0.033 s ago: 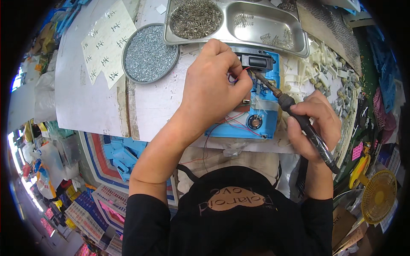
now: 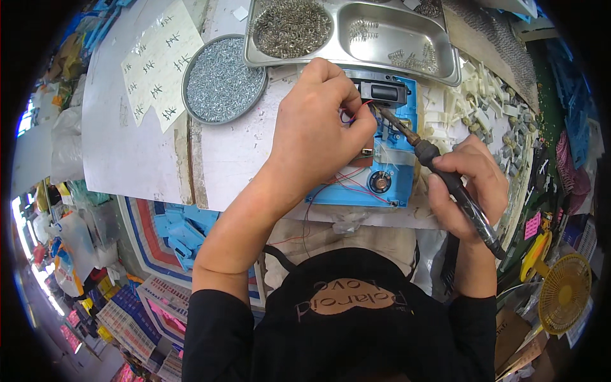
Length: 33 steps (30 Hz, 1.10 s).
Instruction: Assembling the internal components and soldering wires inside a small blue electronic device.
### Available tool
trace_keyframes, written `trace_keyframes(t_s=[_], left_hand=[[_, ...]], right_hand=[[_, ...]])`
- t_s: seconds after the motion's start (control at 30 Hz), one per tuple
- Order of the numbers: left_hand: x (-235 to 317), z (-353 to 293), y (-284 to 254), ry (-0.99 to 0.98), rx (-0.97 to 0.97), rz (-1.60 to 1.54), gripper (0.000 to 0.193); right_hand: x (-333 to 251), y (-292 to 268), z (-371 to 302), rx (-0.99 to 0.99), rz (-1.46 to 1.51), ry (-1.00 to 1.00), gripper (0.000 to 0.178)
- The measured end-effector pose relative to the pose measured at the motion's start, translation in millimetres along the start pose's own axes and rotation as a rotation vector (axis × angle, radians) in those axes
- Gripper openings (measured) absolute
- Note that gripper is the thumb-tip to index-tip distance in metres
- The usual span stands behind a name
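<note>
My right hand (image 2: 474,184) is closed around the black handle of a soldering iron (image 2: 459,190). Its metal tip points up and left into a blue plastic housing (image 2: 402,172), just below a black rectangular part (image 2: 384,93). At the tip, my left hand (image 2: 321,124) is closed in a pinch, and a thin red wire (image 2: 367,102) shows at its fingertips. The exact contact between wire and tip is too small to make out. Lower in the housing sits a small round speaker (image 2: 380,183) with red wires running from it. My left hand covers the housing's left side.
A round dish of small screws (image 2: 224,79) stands to the left. Behind the housing lies a metal tray (image 2: 356,63) holding springs. White plastic pieces (image 2: 471,102) are heaped at right. Blue parts (image 2: 181,232) fill a striped container at lower left; a yellow fan (image 2: 564,293) is at lower right.
</note>
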<state>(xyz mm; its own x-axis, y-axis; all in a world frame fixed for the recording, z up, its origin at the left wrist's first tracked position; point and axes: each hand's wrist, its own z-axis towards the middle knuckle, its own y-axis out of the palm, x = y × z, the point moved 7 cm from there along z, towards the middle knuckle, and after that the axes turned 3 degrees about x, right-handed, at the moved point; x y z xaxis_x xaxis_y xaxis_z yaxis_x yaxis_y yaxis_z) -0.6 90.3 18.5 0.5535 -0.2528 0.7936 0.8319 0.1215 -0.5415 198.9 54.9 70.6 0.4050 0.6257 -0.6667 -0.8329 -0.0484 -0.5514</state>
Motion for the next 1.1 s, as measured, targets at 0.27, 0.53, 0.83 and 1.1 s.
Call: trace_keyframes(t_s=[0.27, 0.53, 0.83, 1.1], left_hand=[[1.2, -0.8, -0.6, 0.047, 0.035, -0.020, 0.010], [1.3, -0.4, -0.7, 0.020, 0.022, 0.008, 0.011], [0.6, 0.0, -0.1, -0.001, 0.029, -0.001, 0.013], [2.8, -0.9, -0.3, 0.042, 0.044, -0.007, 0.009]], right_hand=[[-0.6, 1.9, 1.8, 0.005, 0.002, -0.010, 0.026], [-0.2, 1.8, 2.5, 0.004, -0.001, -0.017, 0.026], [-0.5, 1.7, 2.4, -0.001, -0.003, -0.015, 0.025], [-8.4, -13.3, -4.0, 0.033, 0.047, -0.006, 0.026]])
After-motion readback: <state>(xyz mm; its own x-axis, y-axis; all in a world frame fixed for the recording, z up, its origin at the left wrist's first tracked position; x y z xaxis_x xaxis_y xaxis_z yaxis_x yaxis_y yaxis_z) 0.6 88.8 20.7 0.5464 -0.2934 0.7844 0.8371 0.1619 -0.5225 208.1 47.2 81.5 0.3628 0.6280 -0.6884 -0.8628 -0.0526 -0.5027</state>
